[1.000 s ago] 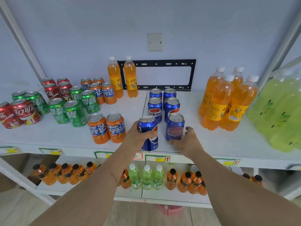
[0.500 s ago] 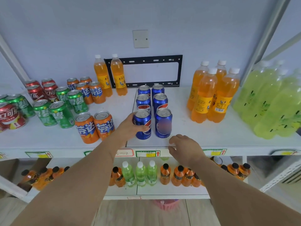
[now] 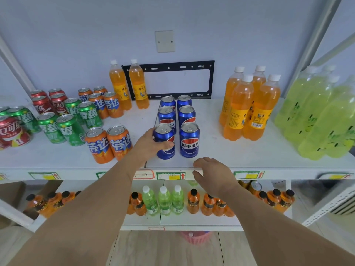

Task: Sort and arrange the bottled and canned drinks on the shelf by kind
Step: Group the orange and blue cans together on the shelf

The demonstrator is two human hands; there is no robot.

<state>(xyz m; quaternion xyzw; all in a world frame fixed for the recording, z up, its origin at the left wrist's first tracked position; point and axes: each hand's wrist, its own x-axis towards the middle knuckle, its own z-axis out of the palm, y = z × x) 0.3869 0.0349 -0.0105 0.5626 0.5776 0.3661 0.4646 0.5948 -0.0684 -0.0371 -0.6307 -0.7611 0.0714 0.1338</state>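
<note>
A person's left hand (image 3: pixel 148 145) grips the front-left blue can (image 3: pixel 164 143) on the white shelf (image 3: pixel 221 156), while the right hand (image 3: pixel 213 173) rests relaxed, holding nothing, at the shelf's front edge. Six blue cans stand in two rows of three, with two orange cans (image 3: pixel 108 144) just left of them. A second ago the right hand was against the front-right blue can (image 3: pixel 189 140); now it is clear of it.

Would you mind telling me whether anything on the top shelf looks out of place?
Yes: two orange cans stand at the front beside the blue cans, apart from the other orange cans farther back. Nothing looks spilled or tipped.
</note>
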